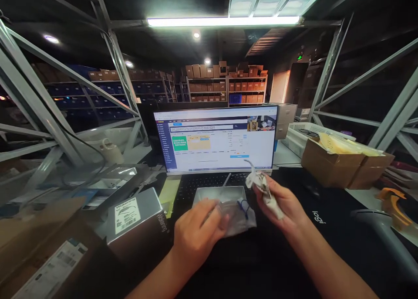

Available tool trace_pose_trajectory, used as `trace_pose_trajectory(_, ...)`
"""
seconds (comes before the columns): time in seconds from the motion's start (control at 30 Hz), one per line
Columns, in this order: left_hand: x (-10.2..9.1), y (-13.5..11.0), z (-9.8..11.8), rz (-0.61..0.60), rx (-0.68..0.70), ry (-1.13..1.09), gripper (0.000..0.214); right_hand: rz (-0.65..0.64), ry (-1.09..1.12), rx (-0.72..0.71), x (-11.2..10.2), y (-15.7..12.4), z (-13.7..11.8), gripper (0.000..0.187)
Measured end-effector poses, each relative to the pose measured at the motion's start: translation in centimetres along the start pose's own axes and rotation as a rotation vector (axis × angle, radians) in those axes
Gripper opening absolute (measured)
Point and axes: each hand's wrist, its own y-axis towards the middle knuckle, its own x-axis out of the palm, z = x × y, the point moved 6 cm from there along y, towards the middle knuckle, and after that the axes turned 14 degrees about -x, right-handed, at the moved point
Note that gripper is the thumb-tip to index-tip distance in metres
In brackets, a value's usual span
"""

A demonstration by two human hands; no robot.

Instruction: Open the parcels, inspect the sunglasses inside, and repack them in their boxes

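My left hand (197,227) is closed, its fingertips pinched on the edge of a clear plastic bag (240,225). A dark blue looped cord (244,208) shows at the bag's right side. Behind the bag stands an open pale box (204,195), with a thin light strip (226,180) sticking up from it. To the right, my right hand (282,196) is wrapped round a crumpled white bundle (261,185). A curved pale end pokes out of the bundle's top, and what lies inside cannot be made out.
A monitor (215,142) stands behind a keyboard (189,183). On the left are a grey labelled box (135,216) and a brown carton (48,246). A carton of yellow envelopes (333,164), a black mat (326,203) and an orange tape dispenser (395,207) lie right.
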Motion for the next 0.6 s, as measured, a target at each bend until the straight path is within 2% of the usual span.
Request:
trace_pose_trajectory(0.07,-0.2,0.1,-0.7,0.019,-0.075,-0.046,0.017,-0.004,-0.210,-0.024,-2.2,1.2,-1.3,0.031)
trace_pose_trajectory(0.17,-0.3,0.2,-2.0,0.011,-0.263,-0.217,0.018,-0.117,-0.983,-0.030,-6.2,2.7,-3.2,0.018)
trace_pose_trajectory(0.23,-0.1,0.3,-3.0,0.001,-0.443,-0.352,0.017,-0.129,-1.420,-0.066,-8.2,3.1,-4.4,0.011)
trace_pose_trajectory(0.3,0.3,0.2,-4.2,-0.009,-0.669,-0.491,0.015,-0.090,-1.575,-0.112,-8.6,2.9,-4.9,0.016)
trace_pose_trajectory(0.33,0.6,0.0,-4.7,-0.002,-0.781,-0.569,0.015,-0.102,-1.585,-0.146,-7.9,2.6,-4.7,0.020)
trace_pose_trajectory(0.4,1.0,-0.2,-5.7,0.026,-0.981,-0.732,0.020,-0.214,-1.587,-0.278,-4.7,1.4,-3.3,0.031)
trace_pose_trajectory(0.53,2.0,-0.8,-6.9,0.070,-1.269,-1.023,0.039,-0.579,-1.520,-0.652,3.8,-2.8,1.1,0.049)
trace_pose_trajectory(0.6,2.6,-1.2,-7.1,0.037,-1.399,-1.144,0.043,-0.726,-1.576,-0.825,6.2,-4.5,2.9,0.051)
